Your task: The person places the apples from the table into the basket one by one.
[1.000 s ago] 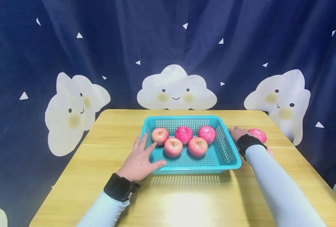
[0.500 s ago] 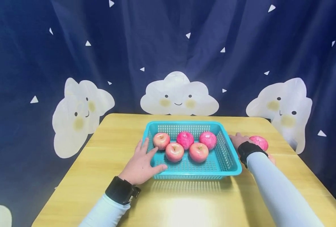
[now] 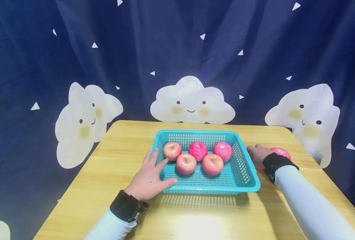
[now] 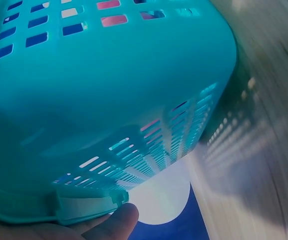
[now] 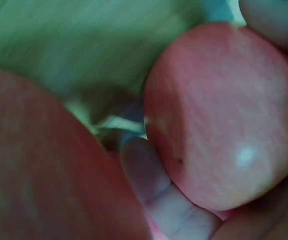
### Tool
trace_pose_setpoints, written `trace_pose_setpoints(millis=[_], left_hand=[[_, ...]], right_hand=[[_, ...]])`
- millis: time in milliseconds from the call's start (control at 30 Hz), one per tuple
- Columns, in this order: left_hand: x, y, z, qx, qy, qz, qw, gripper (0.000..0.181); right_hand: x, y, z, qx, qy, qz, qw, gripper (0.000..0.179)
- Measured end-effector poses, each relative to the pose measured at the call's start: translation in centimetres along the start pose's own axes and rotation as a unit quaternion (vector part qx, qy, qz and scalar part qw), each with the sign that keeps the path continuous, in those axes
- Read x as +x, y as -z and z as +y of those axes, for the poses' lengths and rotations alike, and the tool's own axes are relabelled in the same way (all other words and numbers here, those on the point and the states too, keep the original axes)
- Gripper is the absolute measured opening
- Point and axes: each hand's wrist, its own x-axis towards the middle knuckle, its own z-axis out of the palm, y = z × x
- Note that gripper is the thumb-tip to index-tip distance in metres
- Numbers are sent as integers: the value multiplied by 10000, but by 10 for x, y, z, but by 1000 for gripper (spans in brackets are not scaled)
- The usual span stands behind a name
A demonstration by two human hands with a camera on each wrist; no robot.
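A turquoise plastic basket (image 3: pixel 201 191) stands on the wooden table with two rows of apples inside, pink-yellow ones (image 3: pixel 186 164) in front and deeper red ones (image 3: pixel 198 151) behind. My left hand (image 3: pixel 147 180) rests on its left rim with fingers spread and the thumb over the front corner; in the left wrist view a fingertip (image 4: pixel 121 220) touches the rim. To the right of the basket, my right hand (image 3: pixel 258 156) grips a pinkish apple (image 5: pixel 223 115), mostly hidden by the hand in the head view. Another red apple (image 3: pixel 280 152) lies just beyond the right wrist.
In the right wrist view a large apple (image 5: pixel 39 165) sits close beside the held one. The table (image 3: pixel 195 220) ends at a navy curtain (image 3: pixel 180 40) printed with white clouds. The basket's right wall (image 3: pixel 240 166) stands close to my right hand.
My right hand and forearm have moved slightly right, and the wrist now covers the lower loose apple that showed beside it. My left hand stays on the rim. The head view has shifted slightly.
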Motion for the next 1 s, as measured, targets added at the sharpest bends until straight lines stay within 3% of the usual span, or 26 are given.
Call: trace_pose_setpoints(millis=[100, 267, 500, 1000], left_hand=[[0, 1, 1, -14, -10, -2, 10000, 95], [0, 3, 1, -53, -40, 86, 9999, 91], [0, 2, 1, -71, -7, 47, 10000, 92], [2, -1, -1, -19, 11, -29, 10000, 93]], right_hand=[[-9, 15, -4, 228, -65, -199, 9995, 47], [-29, 50, -23, 466, -188, -164, 9986, 64], [-45, 75, -26, 614, -135, -248, 9977, 62], [-65, 103, -45, 297, 448, 790, 9954, 59]])
